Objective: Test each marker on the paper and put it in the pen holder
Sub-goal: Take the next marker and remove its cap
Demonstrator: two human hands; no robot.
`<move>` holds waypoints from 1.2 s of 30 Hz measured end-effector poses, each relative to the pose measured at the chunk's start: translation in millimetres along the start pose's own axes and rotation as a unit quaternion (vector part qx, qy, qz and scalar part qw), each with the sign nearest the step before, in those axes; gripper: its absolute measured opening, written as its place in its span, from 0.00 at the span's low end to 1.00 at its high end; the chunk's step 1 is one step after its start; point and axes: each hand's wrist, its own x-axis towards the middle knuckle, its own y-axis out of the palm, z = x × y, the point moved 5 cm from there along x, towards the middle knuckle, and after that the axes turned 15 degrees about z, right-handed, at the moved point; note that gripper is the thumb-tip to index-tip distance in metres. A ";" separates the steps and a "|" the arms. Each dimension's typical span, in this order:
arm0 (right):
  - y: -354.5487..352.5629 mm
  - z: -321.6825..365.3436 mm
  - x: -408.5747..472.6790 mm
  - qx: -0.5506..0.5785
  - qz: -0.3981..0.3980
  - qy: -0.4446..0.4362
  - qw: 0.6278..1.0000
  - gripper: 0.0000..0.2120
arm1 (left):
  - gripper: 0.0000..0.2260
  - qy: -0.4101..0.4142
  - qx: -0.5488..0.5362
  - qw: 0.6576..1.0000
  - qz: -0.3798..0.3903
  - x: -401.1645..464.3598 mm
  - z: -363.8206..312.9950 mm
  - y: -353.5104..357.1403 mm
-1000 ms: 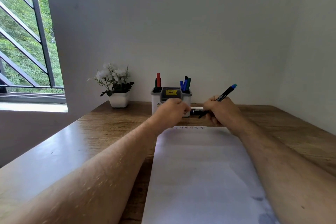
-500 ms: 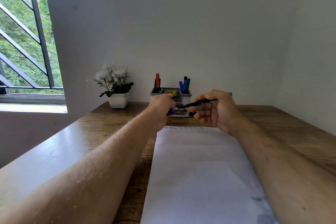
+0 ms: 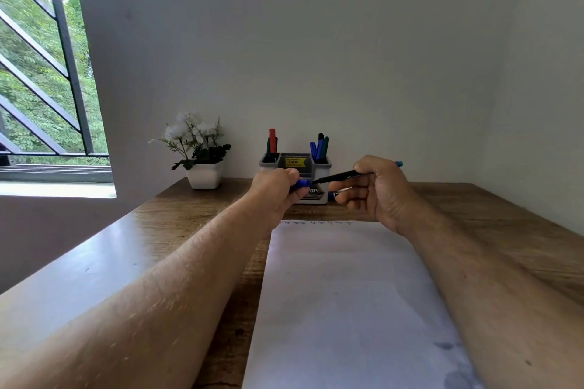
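Note:
My right hand (image 3: 377, 191) grips a black marker (image 3: 341, 176) with a blue end, held level and pointing left. My left hand (image 3: 278, 188) pinches its blue cap (image 3: 301, 183) just off the marker's tip. Both hands hover in front of the grey pen holder (image 3: 325, 169), which has red, green and blue markers standing in its two outer cups. Another marker (image 3: 333, 195) lies on the desk under my right hand, mostly hidden. White paper (image 3: 341, 294) lies lengthwise before me, with a row of small marks along its far edge.
The wooden desk (image 3: 196, 215) runs back to a white wall. A white pot of white flowers (image 3: 202, 164) stands left of the holder. A barred window is at the far left. Dark smudges mark the paper's near right corner.
My right hand has turned the marker from upright to level, tip toward the left hand. My left hand lifted off the desk with the blue cap and now meets the tip.

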 end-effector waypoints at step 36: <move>4.5 -4.8 9.2 -0.152 -0.019 0.032 0.988 0.11 | 0.05 0.155 -0.068 0.985 -0.033 8.7 -7.2 -6.2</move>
